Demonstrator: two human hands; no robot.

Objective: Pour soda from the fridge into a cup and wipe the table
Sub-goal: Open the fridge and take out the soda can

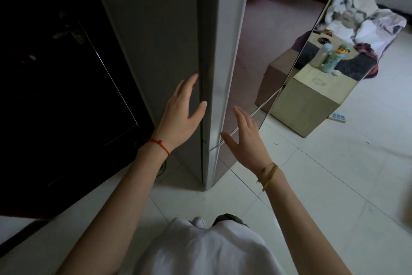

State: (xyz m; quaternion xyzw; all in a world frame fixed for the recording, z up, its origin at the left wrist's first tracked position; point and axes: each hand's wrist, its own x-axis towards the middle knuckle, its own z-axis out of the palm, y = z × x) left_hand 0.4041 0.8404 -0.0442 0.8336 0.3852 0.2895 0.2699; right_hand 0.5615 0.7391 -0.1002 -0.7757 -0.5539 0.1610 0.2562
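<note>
Fridge (pixel 156 36): tall grey cabinet, mirrored door front, standing on pale tile floor (pixel 312 185); left hand (pixel 180 114) fingers spread, at its side near the door edge (contact unclear); right hand (pixel 247 138) spread, holding nothing, before the door.

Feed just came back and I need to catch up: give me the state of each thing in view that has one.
fridge: doors shut, glossy front mirroring the room.
left hand: open, fingers straight, at the fridge's side corner.
right hand: open, fingers straight, at the fridge's front, holding nothing.
dark door: shut as far as the view shows, handle in shadow.
power strip: lying on the floor; whether plugs are in cannot be told.
</note>
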